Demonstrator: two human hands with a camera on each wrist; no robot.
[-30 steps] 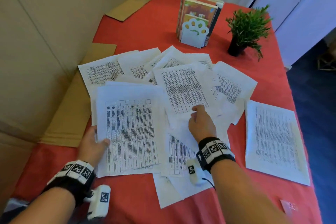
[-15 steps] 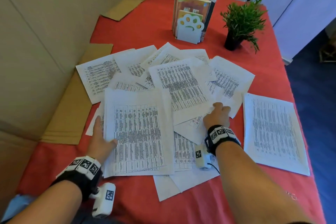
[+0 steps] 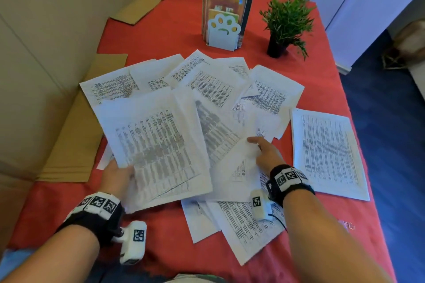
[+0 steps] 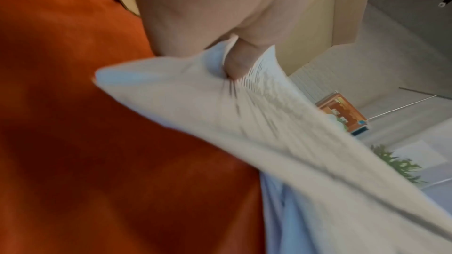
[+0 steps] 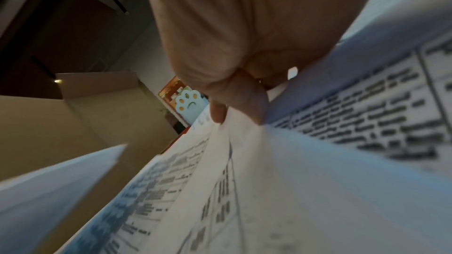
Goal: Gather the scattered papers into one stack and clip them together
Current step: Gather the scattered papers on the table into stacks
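Printed papers [image 3: 213, 89] lie fanned across a red table [image 3: 161, 30]; left hand [image 3: 117, 178] pinches a lifted sheet [image 3: 156, 145], right hand [image 3: 268, 155] pinches a neighbouring sheet [image 3: 239, 167], long edges running away from the person

Your table [image 3: 174, 18], under its red cloth, carries scattered printed papers [image 3: 326, 151], flat cardboard [image 3: 76, 145] along the left edge, and — at the back — books [image 3: 225, 4] and a potted plant [image 3: 285, 23].

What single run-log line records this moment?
left hand: grips sheaf | right hand: pinches sheet | papers: scattered | unclipped
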